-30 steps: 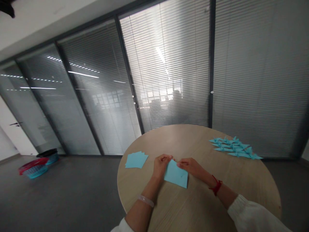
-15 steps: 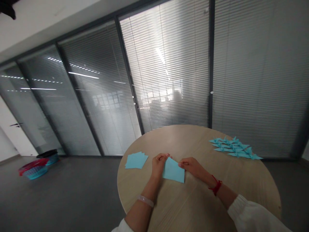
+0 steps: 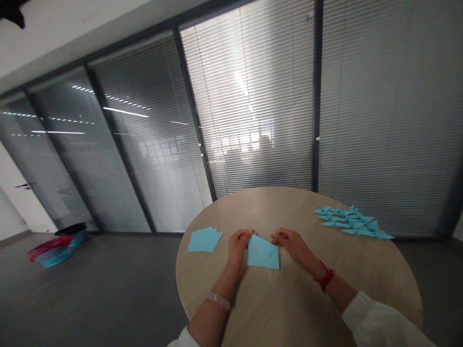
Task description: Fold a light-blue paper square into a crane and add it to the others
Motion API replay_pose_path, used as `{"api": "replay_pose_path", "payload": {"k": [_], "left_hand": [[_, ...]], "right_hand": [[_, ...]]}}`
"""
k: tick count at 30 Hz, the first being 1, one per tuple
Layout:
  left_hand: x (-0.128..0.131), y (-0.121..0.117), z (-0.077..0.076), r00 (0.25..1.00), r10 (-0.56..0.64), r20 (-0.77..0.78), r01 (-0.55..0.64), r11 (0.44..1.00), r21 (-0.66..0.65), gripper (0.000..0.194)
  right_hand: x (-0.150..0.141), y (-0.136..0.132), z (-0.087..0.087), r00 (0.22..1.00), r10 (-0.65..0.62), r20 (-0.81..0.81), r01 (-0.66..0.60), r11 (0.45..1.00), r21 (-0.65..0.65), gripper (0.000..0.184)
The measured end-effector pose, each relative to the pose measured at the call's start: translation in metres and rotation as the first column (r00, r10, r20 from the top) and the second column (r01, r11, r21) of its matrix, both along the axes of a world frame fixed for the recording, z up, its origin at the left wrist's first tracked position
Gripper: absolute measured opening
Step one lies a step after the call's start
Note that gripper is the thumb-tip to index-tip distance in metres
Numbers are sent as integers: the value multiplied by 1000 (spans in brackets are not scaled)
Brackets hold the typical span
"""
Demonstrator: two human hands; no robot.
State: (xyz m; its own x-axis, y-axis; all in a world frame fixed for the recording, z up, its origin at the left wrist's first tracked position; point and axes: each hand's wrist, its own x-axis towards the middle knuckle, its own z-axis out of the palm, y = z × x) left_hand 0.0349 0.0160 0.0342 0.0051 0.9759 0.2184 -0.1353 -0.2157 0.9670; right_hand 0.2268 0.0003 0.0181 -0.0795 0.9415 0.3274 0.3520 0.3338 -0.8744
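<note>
On the surface (image 3: 307, 303), our left hand (image 3: 238, 246) pinches paper (image 3: 262, 255), likely steadying it (whether our right hand (image 3: 292, 243) grips, we cannot tell).

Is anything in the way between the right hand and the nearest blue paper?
Nothing visible: the right hand is at the upper right edge of the blue paper. The left hand is at its upper left corner, not between them.

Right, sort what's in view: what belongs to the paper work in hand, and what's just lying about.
In the work:
light-blue paper piece at both hands
flat light-blue paper sheets, apparently related
pointed light-blue folded-paper shapes, likewise
round wood-toned table beneath

Lying about, seemingly:
blue basket with red rim, on the floor
blue basket with black rim, behind it
</note>
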Motion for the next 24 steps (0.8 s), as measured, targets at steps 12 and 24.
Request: {"api": "replay_pose_path", "payload": {"k": [12, 24], "left_hand": [[0, -1, 3, 1000, 22, 19, -21, 999, -34, 33], [3, -4, -2, 954, -239, -178, 208, 962, -176, 41]], "right_hand": [[3, 7, -13, 998, 27, 57, -25, 999, -21, 25], [1, -5, -2, 998, 59, -34, -55, 993, 100, 46]]}}
